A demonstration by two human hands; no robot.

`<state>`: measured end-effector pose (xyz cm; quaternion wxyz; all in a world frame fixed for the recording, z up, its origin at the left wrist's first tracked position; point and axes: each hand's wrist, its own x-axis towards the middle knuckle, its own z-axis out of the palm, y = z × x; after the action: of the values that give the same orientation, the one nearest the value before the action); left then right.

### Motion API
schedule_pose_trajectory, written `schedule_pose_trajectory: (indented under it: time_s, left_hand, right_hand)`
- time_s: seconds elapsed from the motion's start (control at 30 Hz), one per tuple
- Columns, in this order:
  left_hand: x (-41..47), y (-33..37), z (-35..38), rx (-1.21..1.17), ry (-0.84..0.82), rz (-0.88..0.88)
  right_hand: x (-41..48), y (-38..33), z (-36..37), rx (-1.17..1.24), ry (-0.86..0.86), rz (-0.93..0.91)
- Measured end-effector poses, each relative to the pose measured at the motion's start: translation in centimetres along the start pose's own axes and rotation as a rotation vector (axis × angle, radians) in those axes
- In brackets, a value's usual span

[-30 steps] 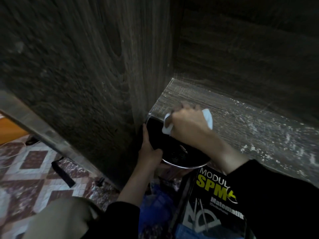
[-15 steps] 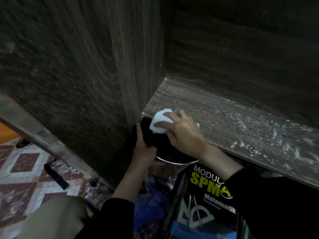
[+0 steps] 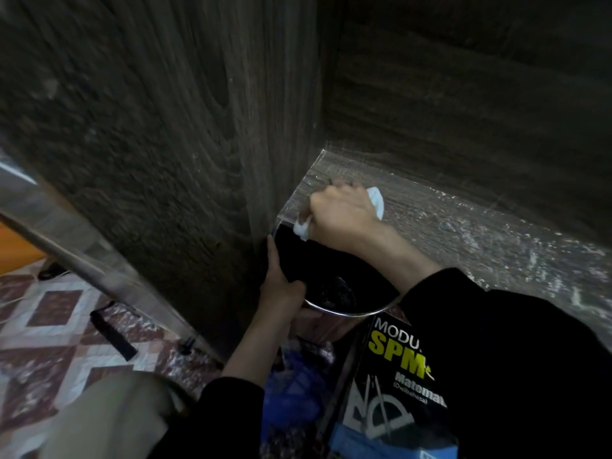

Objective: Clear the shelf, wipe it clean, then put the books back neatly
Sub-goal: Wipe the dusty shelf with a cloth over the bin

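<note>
A dusty dark wood shelf board (image 3: 463,226) runs from the centre to the right edge, bare of books. My right hand (image 3: 341,213) grips a white cloth (image 3: 376,200) and presses it on the shelf's left end, near the front corner. Just below that corner my left hand (image 3: 281,286) holds the rim of a round metal bowl (image 3: 331,293) with a dark inside. A black book (image 3: 390,369) marked "MODUL SPM Matematik" lies lower down, partly hidden by my right sleeve.
The cabinet's side panel (image 3: 185,144) rises at the left of the shelf, the back panel (image 3: 463,94) behind it. A blue plastic bag (image 3: 294,385) lies under the bowl. Patterned floor tiles (image 3: 49,326) with a black strap (image 3: 112,332) spread at lower left.
My right hand slid the cloth from the shelf's front edge back inward onto the board. The left hand and bowl stayed under the corner.
</note>
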<state>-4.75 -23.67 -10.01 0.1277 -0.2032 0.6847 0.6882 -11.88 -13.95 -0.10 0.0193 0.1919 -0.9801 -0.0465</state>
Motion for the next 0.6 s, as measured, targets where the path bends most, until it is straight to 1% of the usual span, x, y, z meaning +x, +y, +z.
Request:
schedule_pose_trajectory:
  time_s: [0.03,0.13,0.17,0.27,0.33,0.37,0.4,0.43,0.47,0.5,0.53,0.57,0.6]
  left_hand:
    - [-0.2,0.2,0.0,-0.004,0.0,0.003]
    - [-0.9,1.1,0.2,-0.001,-0.01,-0.006]
    - [-1.0,1.3,0.3,-0.01,-0.011,-0.014]
    - [-1.1,1.3,0.3,-0.043,-0.009,-0.043]
    - [-1.3,1.5,0.4,-0.049,0.001,-0.05]
    - [-1.4,1.6,0.4,-0.051,0.004,-0.053]
    - [-1.4,1.6,0.4,-0.055,0.004,-0.06]
    - [-1.4,1.7,0.4,-0.062,0.002,-0.066]
    - [-1.4,1.8,0.4,-0.07,-0.001,-0.072]
    - [-1.5,1.9,0.4,-0.074,-0.003,-0.078]
    - [-1.5,1.9,0.4,-0.076,-0.004,-0.085]
    - [-1.6,2.0,0.5,-0.074,-0.007,-0.087]
    - [-1.6,2.0,0.5,-0.074,-0.009,-0.089]
  right_hand:
    - [0.1,0.1,0.1,0.037,0.003,-0.015]
    - [-0.7,-0.1,1.7,0.072,-0.083,-0.084]
    - [-1.3,-0.1,2.3,0.088,-0.097,-0.079]
    - [-4.1,1.1,3.1,0.145,-0.072,-0.064]
    - [-5.8,2.7,2.9,0.256,-0.053,-0.07]
    - [-6.3,3.8,2.6,0.391,-0.035,-0.035]
    - [-6.3,4.9,2.1,0.569,0.013,0.048]
    - [-6.0,6.2,1.9,0.741,0.105,0.165]
    - [-5.4,7.6,2.0,0.798,0.231,0.266]
    - [-4.7,9.0,2.5,0.733,0.318,0.347]
    - [-4.0,9.8,3.0,0.642,0.337,0.408]
    - [-3.4,10.1,3.6,0.561,0.302,0.447]
    - [-2.9,10.0,4.4,0.487,0.231,0.463]
